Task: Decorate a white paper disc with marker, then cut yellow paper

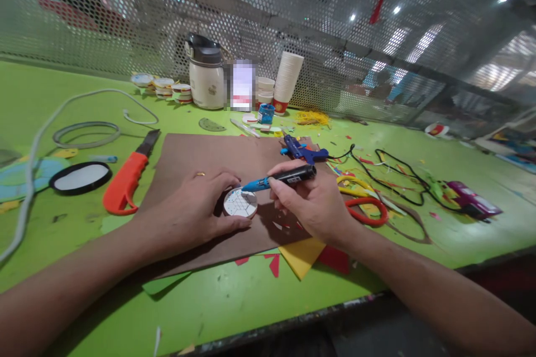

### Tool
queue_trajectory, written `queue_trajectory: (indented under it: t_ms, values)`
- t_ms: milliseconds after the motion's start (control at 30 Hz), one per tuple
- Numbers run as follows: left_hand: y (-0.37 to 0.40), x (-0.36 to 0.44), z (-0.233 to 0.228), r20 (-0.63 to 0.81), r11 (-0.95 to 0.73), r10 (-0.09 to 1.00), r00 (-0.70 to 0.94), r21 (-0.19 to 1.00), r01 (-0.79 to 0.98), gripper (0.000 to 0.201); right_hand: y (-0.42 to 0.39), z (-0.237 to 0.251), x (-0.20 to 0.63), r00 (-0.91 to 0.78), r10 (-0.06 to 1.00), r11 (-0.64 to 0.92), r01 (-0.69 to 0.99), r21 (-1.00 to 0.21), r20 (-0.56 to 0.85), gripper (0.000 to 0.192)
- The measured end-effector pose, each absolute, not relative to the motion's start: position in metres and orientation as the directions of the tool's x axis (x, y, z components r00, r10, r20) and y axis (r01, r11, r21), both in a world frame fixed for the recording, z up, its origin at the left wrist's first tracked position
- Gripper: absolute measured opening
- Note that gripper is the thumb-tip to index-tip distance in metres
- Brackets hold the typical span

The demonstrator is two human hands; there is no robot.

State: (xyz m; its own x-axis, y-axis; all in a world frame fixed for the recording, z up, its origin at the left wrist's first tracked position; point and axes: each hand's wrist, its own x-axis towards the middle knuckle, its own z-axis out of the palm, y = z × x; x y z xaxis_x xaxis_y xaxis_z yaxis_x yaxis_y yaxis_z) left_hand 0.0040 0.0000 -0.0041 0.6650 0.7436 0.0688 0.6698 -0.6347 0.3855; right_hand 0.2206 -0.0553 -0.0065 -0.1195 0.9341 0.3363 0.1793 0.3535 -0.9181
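My left hand (pixel 196 206) grips a small round white disc (pixel 240 204) by its side, thumb and fingers around its edge. Dark lines and small blue marks cover the top of the disc. In my right hand (pixel 310 198) is a marker pen (pixel 288 177) with a black barrel and a blue front end, its tip at the upper edge of the disc. Under both hands lies a brown sheet (pixel 184 162). Just beyond my right hand rests a blue glue gun (pixel 304 150), and scissors with red and yellow handles (pixel 371 212) lie beside my right wrist.
An orange-handled saw (pixel 128 181), a tape roll (pixel 87 135), and a black-rimmed disc (pixel 80 178) lie left. At the back stand a bottle (pixel 206 78), stacked paper cups (pixel 288 81), a blue paint jar (pixel 266 114), and several small discs (pixel 163 86). Cable (pixel 402 170) and paper scraps are right.
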Motion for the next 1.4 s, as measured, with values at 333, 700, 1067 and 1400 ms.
queue_trajectory:
  t_ms: [333,700,1067,1400]
  values:
    - [0.0004,0.0055,-0.0037,0.059,-0.639,0.74,0.67,0.373,0.673,0.054,-0.0536,-0.0081,0.2185,-0.139,0.929,0.361,0.13,-0.923,0.344,0.012]
    - [-0.0009,0.0044,-0.0044,0.061,-0.628,0.752,0.657,0.372,0.684,0.055,-0.0556,-0.0071,0.2165,-0.141,0.946,0.308,0.121,-0.944,0.291,0.012]
    - [0.0006,0.0038,-0.0061,0.077,-0.631,0.749,0.658,0.384,0.674,0.056,-0.0538,-0.0081,0.221,-0.101,0.922,0.388,0.211,-0.897,0.375,0.011]
    - [0.0002,0.0049,-0.0046,0.081,-0.635,0.745,0.662,0.39,0.667,0.056,-0.0549,-0.0061,0.2153,-0.127,0.935,0.348,0.166,-0.922,0.33,0.011]
